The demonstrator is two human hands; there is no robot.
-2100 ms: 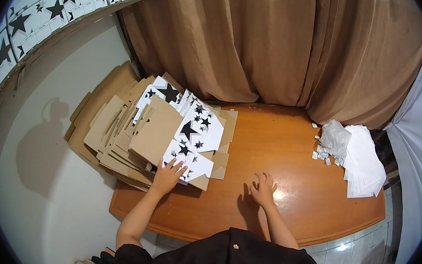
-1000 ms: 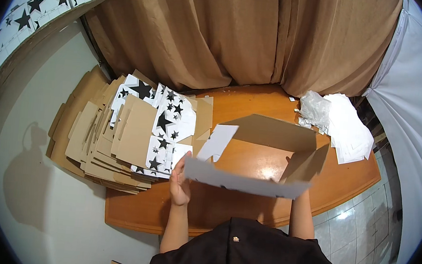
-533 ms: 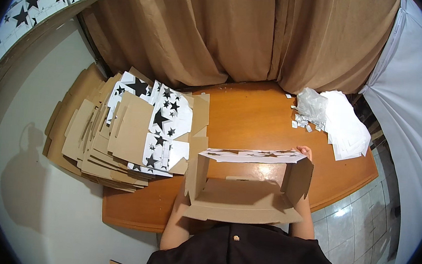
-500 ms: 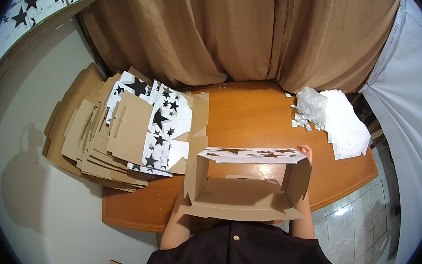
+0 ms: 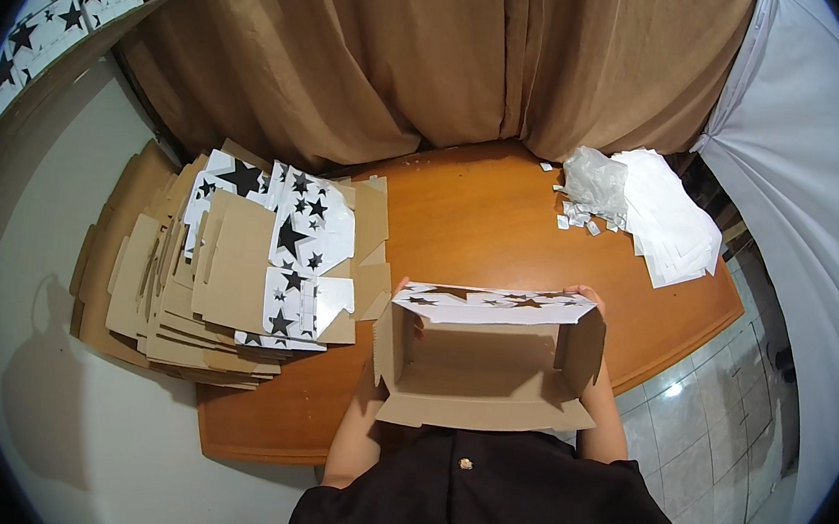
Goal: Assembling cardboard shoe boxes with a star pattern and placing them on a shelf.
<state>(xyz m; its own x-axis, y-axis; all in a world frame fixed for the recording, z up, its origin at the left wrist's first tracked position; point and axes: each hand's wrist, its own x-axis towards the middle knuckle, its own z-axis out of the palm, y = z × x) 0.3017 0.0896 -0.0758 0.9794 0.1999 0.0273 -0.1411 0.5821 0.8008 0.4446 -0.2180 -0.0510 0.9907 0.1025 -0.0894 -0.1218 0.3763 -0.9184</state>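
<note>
A half-folded cardboard box (image 5: 485, 368), brown inside with a white star-printed outer wall, is held up over the near edge of the wooden counter (image 5: 473, 217), open side toward the camera. The right hand (image 5: 591, 297) shows only fingertips curled over the box's upper right corner, gripping it. The left hand (image 5: 400, 286) is almost wholly hidden behind the box's left wall; its grip cannot be told. A stack of flat box blanks (image 5: 239, 276) lies at 9 o'clock. White papers (image 5: 667, 224) lie at 2 o'clock.

Brown cardboard box (image 5: 483, 372) with black stars on white.
Same star print is seen on stacked flat cartons (image 5: 239, 266); orange-brown table (image 5: 473, 217), tan curtain (image 5: 438, 54).
</note>
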